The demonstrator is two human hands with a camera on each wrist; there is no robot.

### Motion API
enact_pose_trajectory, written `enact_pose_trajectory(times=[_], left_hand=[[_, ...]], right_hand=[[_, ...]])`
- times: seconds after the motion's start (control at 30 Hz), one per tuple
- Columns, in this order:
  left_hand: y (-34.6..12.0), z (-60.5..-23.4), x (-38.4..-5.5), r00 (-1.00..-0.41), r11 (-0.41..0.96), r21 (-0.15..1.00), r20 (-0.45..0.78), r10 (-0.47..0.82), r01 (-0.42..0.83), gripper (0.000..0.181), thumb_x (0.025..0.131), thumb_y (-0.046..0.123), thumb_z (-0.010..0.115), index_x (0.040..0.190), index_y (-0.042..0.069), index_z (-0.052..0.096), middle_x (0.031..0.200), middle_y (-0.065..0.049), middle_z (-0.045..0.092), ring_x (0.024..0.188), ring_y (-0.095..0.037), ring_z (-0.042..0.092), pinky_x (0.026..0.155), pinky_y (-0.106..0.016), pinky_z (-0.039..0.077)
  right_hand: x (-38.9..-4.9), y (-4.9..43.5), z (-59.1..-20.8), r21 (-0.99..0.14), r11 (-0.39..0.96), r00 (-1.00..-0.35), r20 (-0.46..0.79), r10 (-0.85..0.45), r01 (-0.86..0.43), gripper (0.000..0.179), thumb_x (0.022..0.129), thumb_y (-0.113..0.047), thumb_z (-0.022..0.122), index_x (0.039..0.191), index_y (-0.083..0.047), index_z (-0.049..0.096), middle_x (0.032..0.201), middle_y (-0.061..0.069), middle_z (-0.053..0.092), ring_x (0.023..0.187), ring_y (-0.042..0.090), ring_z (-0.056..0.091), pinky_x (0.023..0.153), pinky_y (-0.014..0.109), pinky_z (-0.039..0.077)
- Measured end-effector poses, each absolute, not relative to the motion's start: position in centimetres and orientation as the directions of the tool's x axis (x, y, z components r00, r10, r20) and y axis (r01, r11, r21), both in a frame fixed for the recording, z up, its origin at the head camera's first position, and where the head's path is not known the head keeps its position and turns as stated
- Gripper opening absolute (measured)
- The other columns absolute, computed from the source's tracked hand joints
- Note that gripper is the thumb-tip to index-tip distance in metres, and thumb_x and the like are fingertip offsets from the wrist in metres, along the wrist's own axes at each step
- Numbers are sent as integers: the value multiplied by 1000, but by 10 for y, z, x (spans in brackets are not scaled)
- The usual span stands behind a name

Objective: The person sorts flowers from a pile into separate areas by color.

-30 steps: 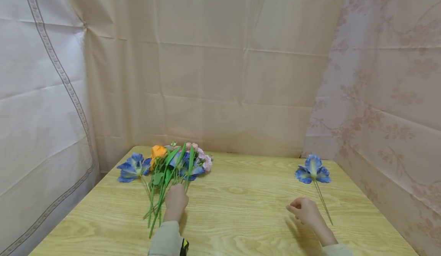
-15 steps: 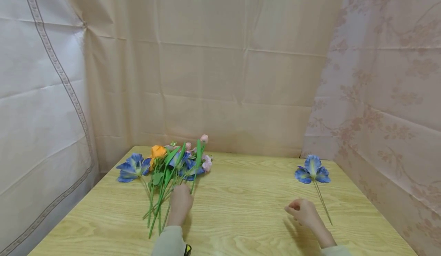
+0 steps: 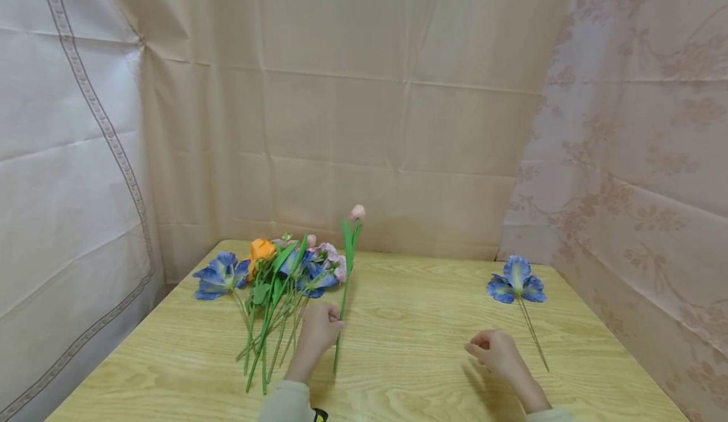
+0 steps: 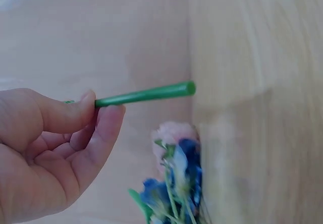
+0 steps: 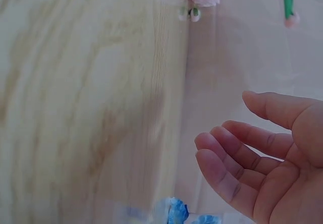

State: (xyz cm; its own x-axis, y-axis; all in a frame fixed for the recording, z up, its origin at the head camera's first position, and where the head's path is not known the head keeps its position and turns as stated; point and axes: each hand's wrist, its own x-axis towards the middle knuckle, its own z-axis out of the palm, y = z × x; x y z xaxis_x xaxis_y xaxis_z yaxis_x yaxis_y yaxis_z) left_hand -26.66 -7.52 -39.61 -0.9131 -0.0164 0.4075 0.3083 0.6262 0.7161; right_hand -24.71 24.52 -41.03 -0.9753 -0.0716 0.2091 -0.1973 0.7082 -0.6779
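My left hand [image 3: 320, 332] pinches the green stem [image 4: 146, 95] of a pink tulip between thumb and fingers. The tulip [image 3: 357, 212] stands nearly upright, its bud and long leaf above the heap of flowers, the stem's lower end sticking out below the hand. To its left lies a pile of artificial flowers: an orange flower [image 3: 262, 250], blue irises [image 3: 317, 278] and pale purple blooms [image 3: 340, 266]. My right hand [image 3: 496, 351] hovers over the table's right side with relaxed, bent fingers and nothing in them. Beside it lies a single blue iris [image 3: 517, 280], stem toward me.
The wood-grain table [image 3: 409, 321] ends at a beige cloth [image 3: 364, 125] hung behind it. Patterned cloths flank both sides. Another blue iris [image 3: 218, 275] lies at the pile's left edge, and loose stems [image 3: 256, 352] point toward me.
My left hand has moved right and drawn the pink tulip out of the pile, raising its bud. The right hand has shifted slightly left.
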Motion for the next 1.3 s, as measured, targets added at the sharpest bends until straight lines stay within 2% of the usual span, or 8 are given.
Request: enact_pose_trajectory(times=[0.23,0.47,0.67,0.9,1.13,1.3], left_hand=[[-61,-385,-255,-938,444,829,335,90,339,10,72,-12,64,70,-7,55,59,-7,56,45,-18,56,42,-22,46],[-47,-379,-248,-938,359,867,310,157,347,11,71,-14,64,69,-7,57,57,-4,54,44,-18,56,43,-26,48],[-35,-375,-241,-937,279,900,286,200,334,12,70,-18,61,68,-7,55,57,-6,56,45,-21,57,45,-30,50],[-24,-375,-234,-925,241,907,288,247,346,13,70,-18,62,68,-7,55,57,-5,55,44,-17,56,44,-25,48],[-15,-376,-228,-912,225,903,301,279,367,16,70,-18,63,65,-5,54,58,-5,54,46,-20,57,44,-24,48],[-11,-377,-226,-910,215,907,295,291,363,16,70,-17,63,66,-5,54,58,-5,55,46,-18,57,45,-23,48]], right_hand=[[-245,238,-409,-674,711,-975,209,-77,-201,14,79,-7,64,80,6,62,66,4,59,53,19,56,45,25,46],[-240,228,-408,-673,685,-959,230,-166,-280,17,80,-8,64,83,9,62,66,6,59,54,20,56,46,24,44],[-235,217,-406,-727,597,-940,241,-241,-339,23,82,-7,63,88,15,59,69,9,60,56,23,58,47,25,48],[-229,198,-404,-752,528,-912,249,-326,-394,27,82,-9,62,90,16,58,73,13,62,56,25,59,48,27,49],[-225,179,-407,-742,467,-864,309,-398,-480,26,83,-11,62,89,14,59,77,15,63,60,15,60,52,21,49],[-223,168,-411,-786,391,-851,308,-425,-479,26,82,-11,64,89,14,59,79,16,63,62,9,60,53,21,49]])
